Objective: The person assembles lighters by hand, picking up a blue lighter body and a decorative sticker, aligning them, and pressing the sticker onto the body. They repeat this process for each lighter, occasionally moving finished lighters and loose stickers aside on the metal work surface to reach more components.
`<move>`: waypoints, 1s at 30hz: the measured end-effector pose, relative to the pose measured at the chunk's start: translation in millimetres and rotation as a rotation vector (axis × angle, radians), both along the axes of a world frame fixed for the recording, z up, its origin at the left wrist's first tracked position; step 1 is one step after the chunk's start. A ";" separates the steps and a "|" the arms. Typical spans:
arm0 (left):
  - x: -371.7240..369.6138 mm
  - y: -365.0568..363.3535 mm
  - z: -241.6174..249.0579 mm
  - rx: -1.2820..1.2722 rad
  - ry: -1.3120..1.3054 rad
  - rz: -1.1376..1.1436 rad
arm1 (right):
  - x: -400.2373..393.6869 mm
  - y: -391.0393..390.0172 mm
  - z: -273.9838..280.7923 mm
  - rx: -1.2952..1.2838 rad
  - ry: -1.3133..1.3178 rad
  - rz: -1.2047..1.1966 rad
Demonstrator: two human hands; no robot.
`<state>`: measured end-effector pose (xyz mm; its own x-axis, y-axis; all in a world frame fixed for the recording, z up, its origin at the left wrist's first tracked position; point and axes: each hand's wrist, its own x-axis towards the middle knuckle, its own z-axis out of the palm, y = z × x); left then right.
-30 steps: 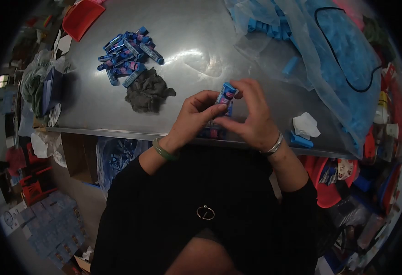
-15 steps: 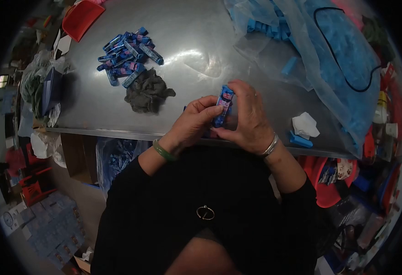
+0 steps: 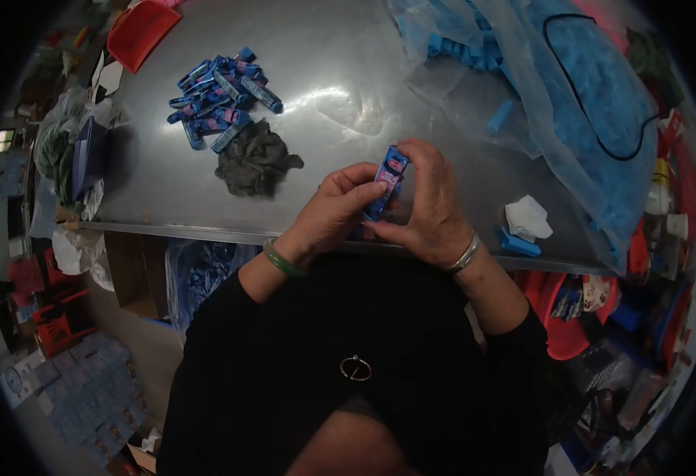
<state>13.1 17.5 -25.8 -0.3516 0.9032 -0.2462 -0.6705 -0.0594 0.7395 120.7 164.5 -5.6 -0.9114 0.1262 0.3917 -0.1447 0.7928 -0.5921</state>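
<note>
Both hands hold one small blue and pink box (image 3: 387, 179) upright near the front edge of the metal table (image 3: 340, 87). My left hand (image 3: 333, 208) grips its lower left side with the fingertips. My right hand (image 3: 429, 208) wraps its right side, with a finger on the top flap. A green bangle is on my left wrist and a silver one on my right. More blue items lie under my hands, mostly hidden.
A pile of several similar blue boxes (image 3: 221, 94) lies at the far left, with a grey rag (image 3: 254, 160) beside it. A large clear bag of blue parts (image 3: 570, 95) fills the right. A white paper scrap (image 3: 527, 216), a blue piece (image 3: 519, 243) and a red scoop (image 3: 141, 30) are also here.
The box has dropped slightly and turned more upright between my hands. My right fingers have closed down over its top end.
</note>
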 end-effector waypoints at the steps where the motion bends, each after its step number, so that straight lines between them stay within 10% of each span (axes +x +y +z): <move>1: -0.3 -0.1 0.0 0.000 0.000 0.000 | 0.2 0.1 0.0 -0.007 0.005 0.002; 25: -7.8 4.0 0.2 0.000 -0.031 -0.007 | -4.1 6.1 -4.1 -0.057 0.036 0.018; 30: -94.0 -6.3 16.9 -0.308 0.752 0.345 | -27.4 72.7 -22.3 -0.049 -0.127 -0.099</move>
<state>-80.9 11.2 -8.9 -0.7593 0.6484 -0.0553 0.0185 0.1064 0.9941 93.2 237.2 -27.8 -0.9355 0.2337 0.2650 0.0111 0.7690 -0.6391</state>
